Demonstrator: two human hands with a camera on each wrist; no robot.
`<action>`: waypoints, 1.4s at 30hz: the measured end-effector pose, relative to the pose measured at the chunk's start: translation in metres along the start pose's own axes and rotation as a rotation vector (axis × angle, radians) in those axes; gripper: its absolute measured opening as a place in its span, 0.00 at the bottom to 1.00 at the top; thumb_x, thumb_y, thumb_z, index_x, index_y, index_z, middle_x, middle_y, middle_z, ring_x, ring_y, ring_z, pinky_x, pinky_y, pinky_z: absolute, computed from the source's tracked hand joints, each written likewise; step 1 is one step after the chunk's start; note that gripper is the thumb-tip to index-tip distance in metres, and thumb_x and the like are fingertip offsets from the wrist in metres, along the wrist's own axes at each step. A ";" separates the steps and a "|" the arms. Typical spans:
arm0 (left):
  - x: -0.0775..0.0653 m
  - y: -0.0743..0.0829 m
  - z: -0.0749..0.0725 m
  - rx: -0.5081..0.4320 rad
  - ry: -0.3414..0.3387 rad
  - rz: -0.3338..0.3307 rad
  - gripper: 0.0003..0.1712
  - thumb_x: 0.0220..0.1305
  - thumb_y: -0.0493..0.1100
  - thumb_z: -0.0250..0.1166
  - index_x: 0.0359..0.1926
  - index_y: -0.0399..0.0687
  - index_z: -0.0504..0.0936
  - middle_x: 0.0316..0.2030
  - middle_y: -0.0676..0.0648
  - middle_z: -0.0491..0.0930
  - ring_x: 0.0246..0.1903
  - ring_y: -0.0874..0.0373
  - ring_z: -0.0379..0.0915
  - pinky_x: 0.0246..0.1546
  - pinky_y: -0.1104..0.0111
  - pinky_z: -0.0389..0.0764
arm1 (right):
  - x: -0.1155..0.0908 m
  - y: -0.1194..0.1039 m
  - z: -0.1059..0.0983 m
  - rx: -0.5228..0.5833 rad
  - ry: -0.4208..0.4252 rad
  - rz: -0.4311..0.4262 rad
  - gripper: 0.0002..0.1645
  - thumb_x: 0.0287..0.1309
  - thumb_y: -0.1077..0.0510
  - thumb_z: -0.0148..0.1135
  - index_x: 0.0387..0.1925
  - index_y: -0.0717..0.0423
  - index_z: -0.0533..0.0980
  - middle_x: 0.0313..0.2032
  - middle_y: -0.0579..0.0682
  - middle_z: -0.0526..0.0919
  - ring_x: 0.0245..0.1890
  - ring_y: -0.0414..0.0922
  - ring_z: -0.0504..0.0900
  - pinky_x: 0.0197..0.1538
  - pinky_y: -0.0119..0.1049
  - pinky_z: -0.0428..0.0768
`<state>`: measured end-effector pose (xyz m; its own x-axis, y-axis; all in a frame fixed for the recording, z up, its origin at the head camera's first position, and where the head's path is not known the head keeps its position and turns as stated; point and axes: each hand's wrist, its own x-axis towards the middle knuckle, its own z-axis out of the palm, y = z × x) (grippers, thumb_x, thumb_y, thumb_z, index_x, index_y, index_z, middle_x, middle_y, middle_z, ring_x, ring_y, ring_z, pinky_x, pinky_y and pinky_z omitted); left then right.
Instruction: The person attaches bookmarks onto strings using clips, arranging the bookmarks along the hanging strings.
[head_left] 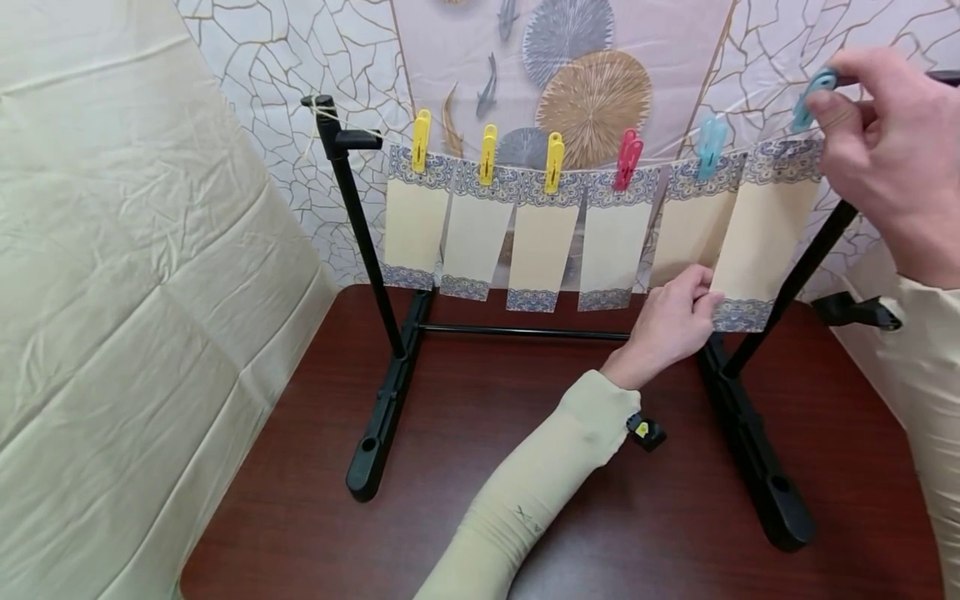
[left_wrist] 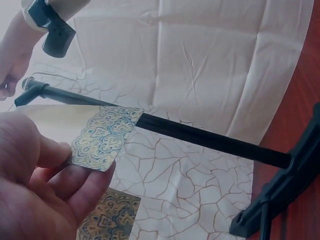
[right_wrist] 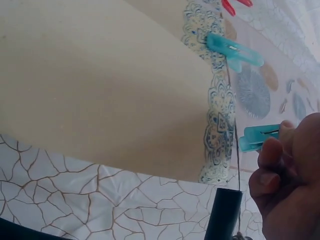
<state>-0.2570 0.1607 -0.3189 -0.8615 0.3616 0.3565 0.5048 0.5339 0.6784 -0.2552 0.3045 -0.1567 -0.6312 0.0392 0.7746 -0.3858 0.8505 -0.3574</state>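
At the right end of the string, my left hand (head_left: 667, 323) pinches a cream paper card (head_left: 768, 229) near its lower left corner. In the left wrist view, the thumb lies on one face and fingers behind the patterned end (left_wrist: 107, 135). My right hand (head_left: 892, 154) pinches a light-blue clothespin (head_left: 813, 102) just above this card's top edge. The right wrist view shows that clothespin (right_wrist: 257, 137) beside the string (right_wrist: 237, 155), apart from the card. To the left, another blue clothespin (head_left: 711, 147) clips a neighbouring card (head_left: 690, 225), which the held card partly overlaps.
Further left, more cards hang from yellow clothespins (head_left: 487, 156) and a red clothespin (head_left: 628, 160). A black stand (head_left: 360, 233) carries the string over a dark red-brown table (head_left: 525, 433). Patterned cloth (head_left: 255, 75) hangs behind, and a pale cloth (head_left: 112, 292) covers the left side.
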 end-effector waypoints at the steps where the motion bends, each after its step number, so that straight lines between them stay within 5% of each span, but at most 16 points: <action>1: 0.001 0.000 0.001 -0.003 0.000 -0.004 0.07 0.73 0.48 0.55 0.48 0.58 0.77 0.33 0.66 0.84 0.27 0.75 0.72 0.33 0.86 0.67 | 0.001 0.001 0.001 0.003 0.002 0.004 0.21 0.68 0.45 0.55 0.55 0.49 0.79 0.29 0.09 0.65 0.20 0.12 0.62 0.23 0.13 0.57; 8: 0.004 0.004 0.009 0.007 0.001 -0.017 0.07 0.74 0.49 0.54 0.48 0.58 0.75 0.35 0.66 0.83 0.28 0.75 0.71 0.33 0.86 0.66 | 0.003 0.010 0.007 -0.009 0.003 -0.083 0.21 0.70 0.48 0.53 0.54 0.59 0.77 0.41 0.11 0.66 0.19 0.10 0.60 0.25 0.10 0.57; 20: 0.012 0.003 0.008 -0.005 -0.025 -0.023 0.07 0.75 0.49 0.53 0.49 0.57 0.73 0.30 0.64 0.80 0.25 0.71 0.69 0.31 0.84 0.65 | 0.004 0.017 0.010 -0.065 -0.099 -0.057 0.20 0.72 0.52 0.51 0.56 0.61 0.74 0.35 0.13 0.60 0.25 0.12 0.58 0.32 0.14 0.57; 24: 0.016 0.005 0.007 0.011 -0.034 -0.040 0.07 0.74 0.50 0.53 0.48 0.58 0.73 0.32 0.66 0.81 0.27 0.72 0.70 0.31 0.84 0.65 | 0.005 0.016 0.012 -0.081 -0.130 -0.082 0.21 0.72 0.53 0.50 0.58 0.62 0.74 0.40 0.38 0.78 0.25 0.12 0.56 0.39 0.19 0.63; 27: 0.016 0.005 0.006 0.017 -0.044 -0.055 0.06 0.75 0.50 0.52 0.46 0.58 0.73 0.28 0.65 0.78 0.25 0.70 0.69 0.30 0.83 0.65 | 0.007 0.015 0.012 -0.078 -0.173 -0.114 0.21 0.73 0.55 0.48 0.59 0.62 0.73 0.46 0.64 0.80 0.25 0.10 0.53 0.54 0.37 0.72; 29: 0.017 0.003 0.006 0.015 -0.049 -0.061 0.05 0.75 0.50 0.52 0.44 0.58 0.73 0.26 0.63 0.75 0.24 0.69 0.68 0.28 0.82 0.65 | 0.007 0.014 0.012 -0.065 -0.205 -0.121 0.22 0.74 0.55 0.47 0.61 0.61 0.72 0.49 0.66 0.80 0.22 0.08 0.54 0.58 0.34 0.69; 33: 0.017 -0.002 0.006 -0.018 -0.073 -0.078 0.07 0.75 0.51 0.52 0.47 0.60 0.74 0.30 0.64 0.79 0.26 0.71 0.71 0.29 0.82 0.66 | 0.005 0.015 0.012 -0.028 -0.259 -0.090 0.24 0.73 0.53 0.49 0.64 0.57 0.72 0.27 0.34 0.83 0.12 0.12 0.59 0.48 0.19 0.64; 36: 0.017 -0.007 0.004 -0.048 -0.092 -0.092 0.10 0.74 0.52 0.53 0.52 0.64 0.76 0.39 0.66 0.83 0.35 0.76 0.75 0.36 0.83 0.69 | 0.004 0.016 0.011 0.006 -0.270 -0.067 0.24 0.72 0.51 0.49 0.64 0.55 0.73 0.13 0.14 0.63 0.10 0.16 0.63 0.40 0.20 0.62; 39: 0.016 -0.012 0.000 -0.093 -0.112 -0.087 0.11 0.74 0.52 0.53 0.52 0.65 0.76 0.41 0.68 0.83 0.40 0.79 0.76 0.40 0.84 0.70 | 0.002 0.016 0.011 -0.007 -0.280 -0.067 0.25 0.72 0.51 0.49 0.65 0.55 0.72 0.15 0.17 0.65 0.11 0.18 0.64 0.31 0.23 0.59; 42: 0.013 -0.017 -0.003 -0.186 -0.138 -0.079 0.09 0.74 0.49 0.54 0.51 0.63 0.76 0.41 0.66 0.84 0.38 0.80 0.76 0.39 0.85 0.72 | 0.000 0.015 0.010 -0.080 -0.297 -0.083 0.27 0.72 0.52 0.48 0.69 0.54 0.67 0.19 0.33 0.74 0.13 0.16 0.61 0.28 0.22 0.59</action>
<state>-0.2767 0.1538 -0.3238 -0.8759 0.4320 0.2148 0.4061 0.4198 0.8117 -0.2675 0.3123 -0.1668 -0.7735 -0.1766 0.6087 -0.3969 0.8837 -0.2481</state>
